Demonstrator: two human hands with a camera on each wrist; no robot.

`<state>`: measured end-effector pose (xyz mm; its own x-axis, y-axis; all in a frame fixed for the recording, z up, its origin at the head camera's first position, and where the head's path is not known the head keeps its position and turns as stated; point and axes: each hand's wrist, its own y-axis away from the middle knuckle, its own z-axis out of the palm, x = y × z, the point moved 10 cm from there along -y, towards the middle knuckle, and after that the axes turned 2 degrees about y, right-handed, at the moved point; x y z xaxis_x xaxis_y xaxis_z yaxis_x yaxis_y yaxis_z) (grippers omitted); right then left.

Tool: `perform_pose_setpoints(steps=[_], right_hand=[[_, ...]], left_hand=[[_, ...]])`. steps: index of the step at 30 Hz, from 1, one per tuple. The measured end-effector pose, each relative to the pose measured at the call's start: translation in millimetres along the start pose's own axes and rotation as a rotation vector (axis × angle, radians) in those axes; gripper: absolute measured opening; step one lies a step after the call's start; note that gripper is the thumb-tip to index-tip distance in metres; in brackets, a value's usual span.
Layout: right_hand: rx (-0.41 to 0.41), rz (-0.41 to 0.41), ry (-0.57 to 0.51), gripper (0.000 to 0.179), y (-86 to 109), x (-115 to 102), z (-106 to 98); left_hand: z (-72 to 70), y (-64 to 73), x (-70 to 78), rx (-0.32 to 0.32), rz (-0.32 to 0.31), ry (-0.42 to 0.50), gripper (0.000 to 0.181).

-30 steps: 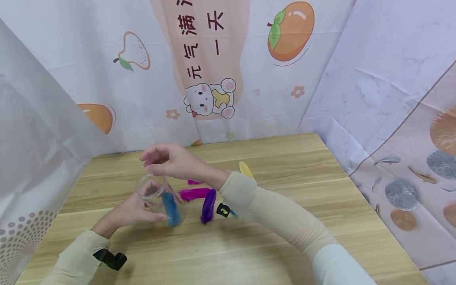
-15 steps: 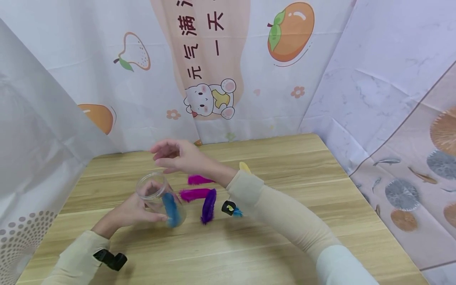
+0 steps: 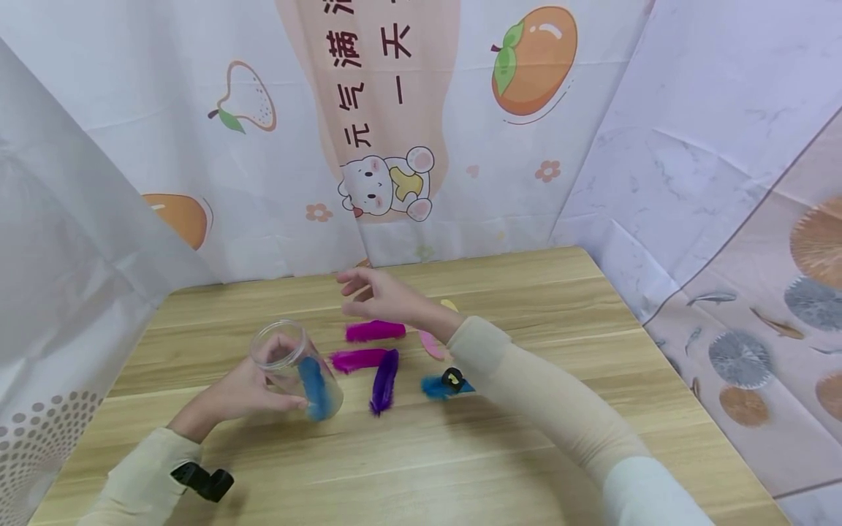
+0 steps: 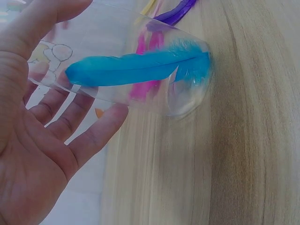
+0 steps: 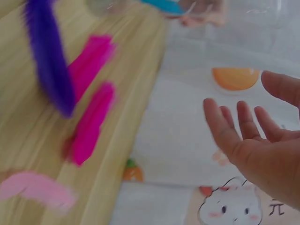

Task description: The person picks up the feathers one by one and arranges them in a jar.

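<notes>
Fingers (image 5: 219,123) of right hand (image 3: 384,296) loose, apparently in midair near a magenta feather (image 3: 375,332).

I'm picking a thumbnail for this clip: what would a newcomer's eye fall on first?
Probably the bright blue feather inside the clear jar, which the left grip holds at the table's left. Next, the two magenta feathers and the purple feather lying to the jar's right in the head view, near the raised right grip. Behind, the big orange fruit printed on the curtain stands out at upper right.
</notes>
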<state>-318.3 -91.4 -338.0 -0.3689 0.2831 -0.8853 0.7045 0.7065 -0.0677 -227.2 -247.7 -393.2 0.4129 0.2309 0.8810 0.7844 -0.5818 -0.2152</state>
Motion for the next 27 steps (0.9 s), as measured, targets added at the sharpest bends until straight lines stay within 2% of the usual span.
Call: perform_pose_setpoints(steps=[6,9,18,23,27], right_hand=[[-0.074,-0.02,0.406,0.066,7.3,23.7,6.8],[-0.116,-0.019,0.532,0.072,13.8,34.2,11.8],[-0.165,0.137,0.672,0.08,27.0,75.0,20.4],[-0.177,0.191,0.722,0.07,31.5,92.8,25.8],[-0.206,0.205,0.772,0.058,34.0,98.1,31.5]], left_hand=[[-0.4,1.4,1.6,-0.003,0.01,-0.003,0.065],[-0.8,1.5,0.2,-0.002,0.003,-0.008,0.065],[1.7,1.4,-0.1,-0.012,0.02,0.009,0.067],[1.5,1.1,-0.7,-0.009,0.008,0.015,0.067],[0.5,1.1,-1.3,-0.006,0.0,0.015,0.067]])
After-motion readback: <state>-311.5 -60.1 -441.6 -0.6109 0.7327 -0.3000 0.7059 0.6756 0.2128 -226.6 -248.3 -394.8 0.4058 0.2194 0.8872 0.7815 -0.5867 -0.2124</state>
